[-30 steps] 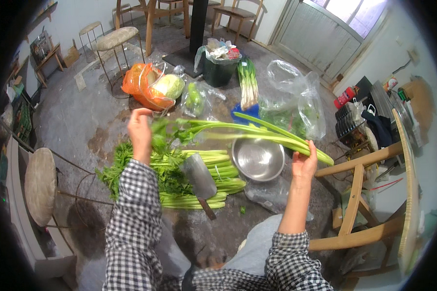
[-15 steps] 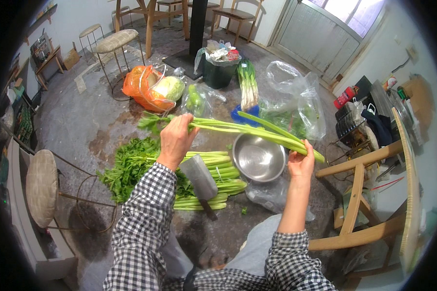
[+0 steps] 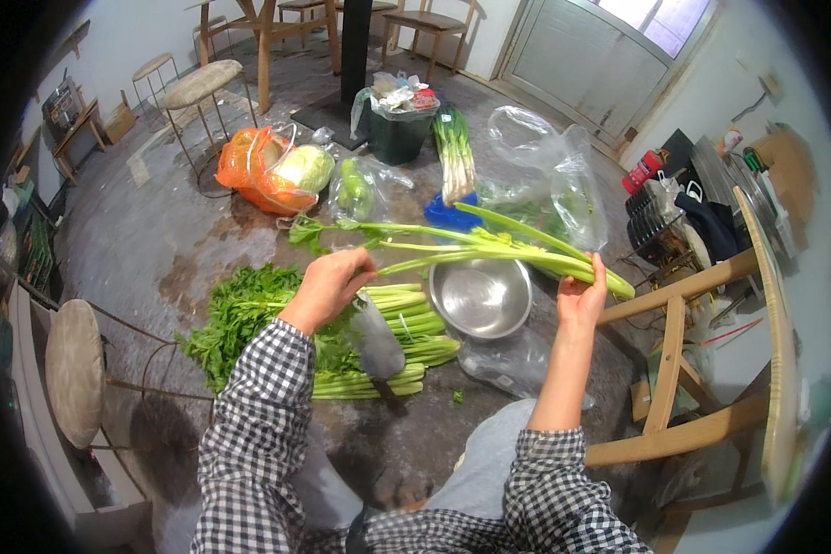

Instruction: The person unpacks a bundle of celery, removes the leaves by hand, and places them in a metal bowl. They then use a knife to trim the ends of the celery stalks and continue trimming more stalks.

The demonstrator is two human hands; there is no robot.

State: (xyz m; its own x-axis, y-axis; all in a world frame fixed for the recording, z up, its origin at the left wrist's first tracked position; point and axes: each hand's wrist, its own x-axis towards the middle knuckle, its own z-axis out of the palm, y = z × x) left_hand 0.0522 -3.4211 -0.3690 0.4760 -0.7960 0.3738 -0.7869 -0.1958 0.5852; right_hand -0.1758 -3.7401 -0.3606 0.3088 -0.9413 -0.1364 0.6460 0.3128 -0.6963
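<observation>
In front of me a bunch of celery is held up slantwise, its pale base to the right and its leaves to the left. My right hand is closed round the stalks near the base. My left hand has its fingers pinched at the leafy-side end of one lower stalk; the other stalks pass free above it. Below lies a pile of celery, its leaves spreading left. A cleaver rests on this pile, handle toward me. Right of the pile stands a steel bowl, partly beneath the held celery.
Farther off are an orange net bag with a cabbage, bagged green vegetables, a bin, scallions and a clear plastic bag. A wooden frame stands close on my right, a padded stool on my left.
My left hand has moved down and slightly left, from round the bunch's upper stalks to one lower stalk. The stalks have spread apart at that end. The whole view has shifted slightly.
</observation>
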